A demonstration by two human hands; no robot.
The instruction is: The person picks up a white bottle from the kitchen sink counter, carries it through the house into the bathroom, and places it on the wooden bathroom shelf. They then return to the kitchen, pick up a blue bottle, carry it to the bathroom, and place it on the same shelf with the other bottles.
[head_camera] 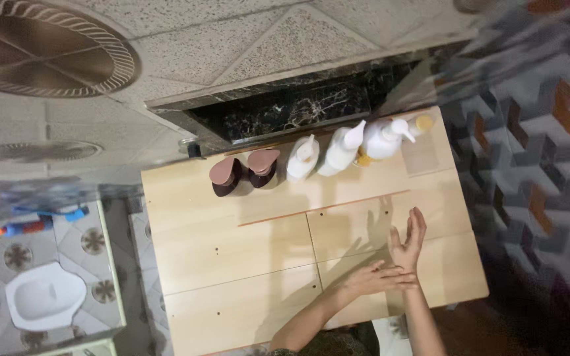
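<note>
Hands meet above a wooden table (232,257), empty of any object. The right hand (409,242) stands upright with fingers loosely spread and palm turned left, holding nothing. The left hand (372,279) reaches across from the lower left, its open fingers lying flat against the base of the right palm near the wrist, so the two touch there.

Nearest things are the bottles lined along the table's far edge, well apart from both hands. From left to right: two dark brown pump bottles (225,175) with pinkish tops, touching each other, then a white pump bottle (302,159), a taller white one (342,150), and a rounder white one (385,138) with a small yellow-capped bottle (423,122) just behind it. The rounder white bottle stands closest to the right hand's fingertips, straight beyond them.

Left of the table, lower down, a white squat toilet (42,295) sits in patterned tile.
</note>
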